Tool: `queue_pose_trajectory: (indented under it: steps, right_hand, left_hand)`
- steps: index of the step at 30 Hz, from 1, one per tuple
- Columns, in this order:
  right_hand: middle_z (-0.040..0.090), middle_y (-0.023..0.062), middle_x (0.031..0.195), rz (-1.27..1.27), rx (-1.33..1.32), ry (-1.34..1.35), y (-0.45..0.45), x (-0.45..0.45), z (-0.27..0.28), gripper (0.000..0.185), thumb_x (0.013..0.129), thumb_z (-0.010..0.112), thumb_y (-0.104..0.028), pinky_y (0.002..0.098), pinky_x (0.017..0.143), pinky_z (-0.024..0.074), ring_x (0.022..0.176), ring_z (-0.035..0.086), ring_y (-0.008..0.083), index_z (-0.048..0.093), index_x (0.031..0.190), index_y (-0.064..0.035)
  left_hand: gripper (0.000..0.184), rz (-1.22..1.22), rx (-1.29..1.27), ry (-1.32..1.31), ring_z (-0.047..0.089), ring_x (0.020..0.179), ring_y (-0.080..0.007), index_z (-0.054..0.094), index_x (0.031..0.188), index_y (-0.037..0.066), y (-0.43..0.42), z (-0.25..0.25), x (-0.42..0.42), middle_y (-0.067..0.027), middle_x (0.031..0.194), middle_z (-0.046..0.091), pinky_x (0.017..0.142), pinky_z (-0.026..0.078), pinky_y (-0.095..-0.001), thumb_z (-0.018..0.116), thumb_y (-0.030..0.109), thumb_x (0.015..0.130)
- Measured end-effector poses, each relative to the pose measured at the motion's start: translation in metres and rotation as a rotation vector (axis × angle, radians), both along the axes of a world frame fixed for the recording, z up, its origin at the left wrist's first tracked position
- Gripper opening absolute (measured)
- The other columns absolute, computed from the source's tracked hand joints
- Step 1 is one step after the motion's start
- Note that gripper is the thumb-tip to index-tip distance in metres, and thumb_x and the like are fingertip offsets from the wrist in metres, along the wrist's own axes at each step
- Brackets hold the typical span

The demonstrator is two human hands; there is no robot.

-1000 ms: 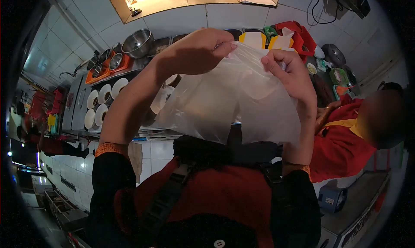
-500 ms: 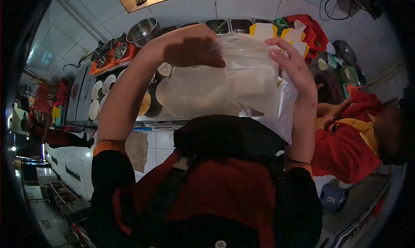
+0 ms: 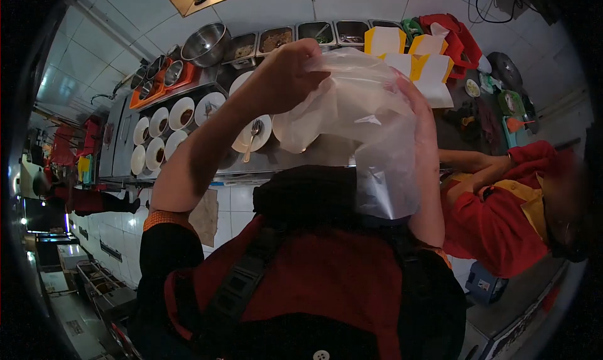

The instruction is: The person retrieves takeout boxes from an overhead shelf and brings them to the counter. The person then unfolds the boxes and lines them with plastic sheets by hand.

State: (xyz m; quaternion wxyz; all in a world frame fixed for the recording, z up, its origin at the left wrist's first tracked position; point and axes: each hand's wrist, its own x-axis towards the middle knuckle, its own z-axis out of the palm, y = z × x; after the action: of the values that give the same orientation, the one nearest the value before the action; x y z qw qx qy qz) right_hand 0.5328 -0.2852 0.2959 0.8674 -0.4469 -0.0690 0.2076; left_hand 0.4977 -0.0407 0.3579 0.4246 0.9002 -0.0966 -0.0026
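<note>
A translucent plastic bag is stretched between my two hands above the counter. My left hand is closed on its upper left edge. At the upper right side my right hand holds the bag, partly veiled by the plastic, so its fingertips are hard to see. The bag's lower part hangs by my right forearm, over a black pouch at my chest. Below my left hand, a white bowl holds a spoon. Part of another bowl is covered by the bag.
Several white bowls with dark sauce line the counter's left. Metal food pans and a steel mixing bowl stand behind. Yellow-and-white cartons are at the back right. A co-worker in a red shirt stands close on the right.
The bag has shifted up and right, uncovering the spoon and bowls on the left. My right hand has turned, and plastic now covers its fingers. The left hand still grips the bag.
</note>
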Motion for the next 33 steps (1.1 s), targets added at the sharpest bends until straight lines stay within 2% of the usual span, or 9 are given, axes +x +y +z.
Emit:
queue_pose_trajectory:
  steps: [6,9,12,18,23,25,28,30,33]
  right_hand:
    - [0.062,0.0104,0.117,0.075,0.251,0.296,0.01,-0.02,-0.014,0.053,0.09,0.064,-0.032,0.0336,0.089,0.0505,0.106,0.06,0.0209,0.049,0.132,-0.0024]
    - [0.064,0.0074,0.109,0.243,-0.19,0.022,-0.004,0.002,-0.054,0.035,0.092,0.061,-0.025,0.0281,0.094,0.0444,0.105,0.059,0.0158,0.062,0.118,-0.0006]
    - [0.065,0.0046,0.103,0.285,-0.366,-0.266,-0.002,0.012,-0.04,0.025,0.093,0.058,-0.02,0.0263,0.091,0.0436,0.1,0.058,0.0138,0.068,0.106,-0.0005]
    - [0.065,0.0046,0.101,0.04,-0.805,-0.278,-0.011,0.023,-0.026,0.025,0.094,0.054,-0.022,0.0295,0.086,0.045,0.098,0.058,0.0149,0.067,0.102,-0.0034]
    - [0.064,0.0078,0.107,-0.072,-0.783,-0.482,0.0,0.031,-0.05,0.027,0.095,0.054,-0.024,0.0307,0.089,0.0459,0.101,0.058,0.0156,0.062,0.111,-0.0034]
    - [0.064,0.0091,0.108,-0.046,-0.763,-0.461,0.006,0.023,-0.048,0.028,0.095,0.054,-0.023,0.0302,0.09,0.0461,0.102,0.058,0.0149,0.061,0.114,-0.0036]
    - [0.064,0.0106,0.107,-0.001,-0.474,-0.523,0.006,0.024,-0.049,0.025,0.096,0.056,-0.02,0.0285,0.087,0.0485,0.102,0.059,0.0131,0.062,0.113,-0.003]
    - [0.062,0.0115,0.112,0.253,-0.122,-0.081,0.01,0.049,-0.063,0.027,0.092,0.061,-0.014,0.0271,0.084,0.051,0.101,0.06,0.0131,0.059,0.116,-0.0013]
    - [0.063,0.008,0.107,0.423,-0.249,-0.281,0.017,0.049,-0.045,0.03,0.09,0.064,-0.015,0.0255,0.081,0.0522,0.095,0.063,0.0133,0.059,0.116,0.0]
  left_hand:
    - [0.018,0.115,0.116,-0.477,0.066,0.068,-0.0262,0.055,0.094,0.002,-0.017,-0.016,0.0,-0.0135,0.074,0.064,0.063,0.051,-0.0358,0.068,0.01,0.083]
    - [0.018,0.112,0.11,-0.546,0.066,0.073,-0.035,0.055,0.093,0.003,-0.022,-0.025,0.001,-0.0173,0.075,0.063,0.064,0.05,-0.0365,0.068,0.01,0.082]
    - [0.021,0.083,0.137,-0.483,0.067,0.072,-0.027,0.056,0.095,0.002,-0.022,-0.022,0.003,-0.015,0.077,0.065,0.065,0.051,-0.0344,0.07,0.009,0.08]
    - [0.027,-0.03,0.075,-0.031,0.064,0.08,-0.0106,0.063,0.1,-0.002,0.011,-0.024,0.028,-0.0084,0.089,0.07,0.074,0.052,-0.029,0.073,0.011,0.079]
    - [0.033,-0.074,-0.004,0.001,0.066,0.071,-0.0139,0.068,0.104,-0.004,0.012,-0.018,0.026,-0.013,0.082,0.071,0.067,0.052,-0.03,0.071,0.017,0.079]
    - [0.031,-0.066,0.017,0.131,0.066,0.082,-0.0144,0.066,0.109,-0.003,0.01,-0.012,0.021,-0.0123,0.094,0.071,0.076,0.053,-0.0291,0.071,0.014,0.083]
    - [0.033,-0.059,0.032,0.13,0.067,0.08,-0.015,0.066,0.11,-0.003,0.014,-0.013,0.02,-0.0127,0.093,0.071,0.075,0.054,-0.029,0.071,0.016,0.084]
    - [0.032,-0.05,0.026,0.142,0.067,0.078,-0.0146,0.066,0.11,-0.003,0.018,-0.012,0.018,-0.0123,0.093,0.071,0.073,0.055,-0.0288,0.07,0.017,0.085]
    - [0.032,-0.067,0.018,0.17,0.067,0.075,-0.0137,0.067,0.109,-0.003,0.025,-0.015,0.02,-0.0111,0.092,0.071,0.071,0.055,-0.0285,0.068,0.021,0.087]
